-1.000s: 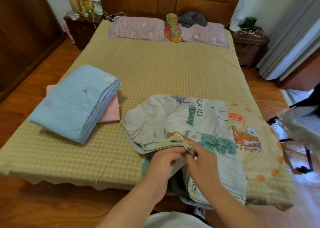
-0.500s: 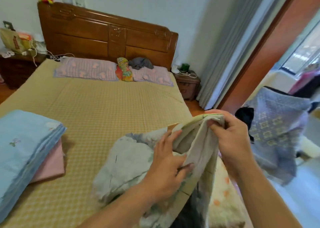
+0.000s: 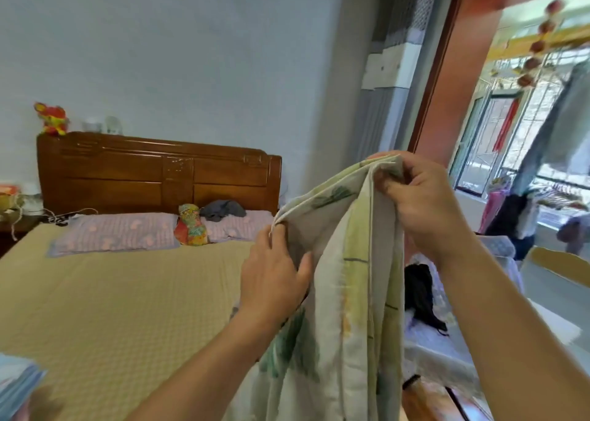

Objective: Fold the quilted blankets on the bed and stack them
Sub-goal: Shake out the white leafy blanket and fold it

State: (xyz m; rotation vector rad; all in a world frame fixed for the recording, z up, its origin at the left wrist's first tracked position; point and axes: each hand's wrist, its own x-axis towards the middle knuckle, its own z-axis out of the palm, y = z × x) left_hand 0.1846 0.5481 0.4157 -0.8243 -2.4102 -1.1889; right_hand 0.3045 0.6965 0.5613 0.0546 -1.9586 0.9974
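Observation:
A cream quilted blanket with green leaf prints hangs in front of me, lifted above the foot of the bed. My right hand pinches its top edge, held high. My left hand grips the same edge lower and to the left, with the fingers curled round the fabric. The corner of a folded light-blue blanket shows at the bottom left on the yellow checked sheet.
Two lilac pillows and a colourful cushion lie at the wooden headboard, a grey cloth on one pillow. A doorway opens on the right. A dark bag lies on a covered surface beside the bed.
Both hands lifted the cream blanket off the bed, up to chest height. The right hand rose further than the left. My view tilted up toward the wall and doorway.

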